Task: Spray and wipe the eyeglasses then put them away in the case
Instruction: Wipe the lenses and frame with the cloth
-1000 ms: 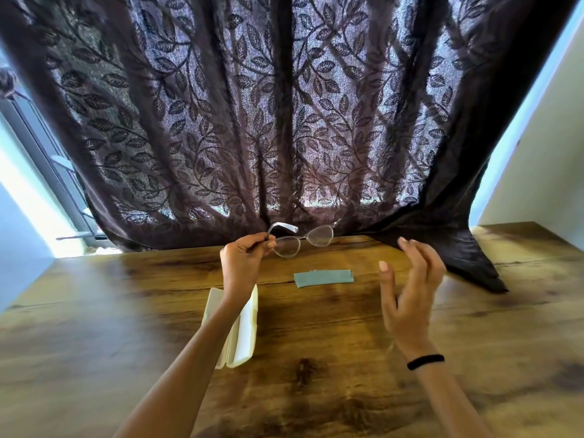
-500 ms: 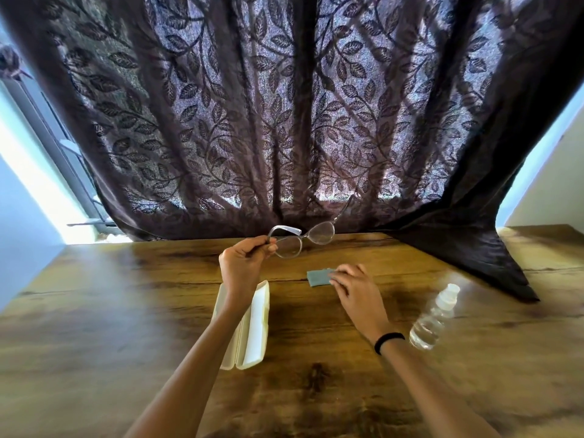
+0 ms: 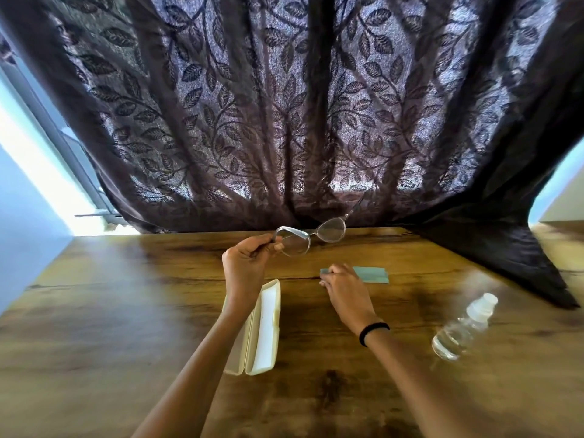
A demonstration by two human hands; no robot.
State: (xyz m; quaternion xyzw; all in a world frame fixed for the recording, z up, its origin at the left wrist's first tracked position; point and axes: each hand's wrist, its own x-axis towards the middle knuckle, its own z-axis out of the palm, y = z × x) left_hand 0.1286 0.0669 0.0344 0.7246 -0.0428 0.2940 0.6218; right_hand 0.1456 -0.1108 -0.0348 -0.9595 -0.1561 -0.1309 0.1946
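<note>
My left hand (image 3: 246,263) grips one temple of the clear-framed eyeglasses (image 3: 316,237) and holds them up above the far middle of the wooden table (image 3: 126,311). My right hand (image 3: 344,289) lies on the left end of the pale teal cloth (image 3: 373,275), which is flat on the table; whether its fingertips pinch the cloth is hidden. An open cream glasses case (image 3: 262,330) lies under my left forearm. A clear spray bottle (image 3: 463,327) with a white cap is on the table to the right of my right arm.
A dark leaf-patterned curtain (image 3: 300,105) hangs along the table's far edge, and its lower right corner (image 3: 505,254) drapes onto the tabletop. A bright window gap shows at the left.
My right hand came down from mid-air onto the cloth's left end. The view shifted, bringing the spray bottle into sight on the right. My left hand kept the glasses raised.
</note>
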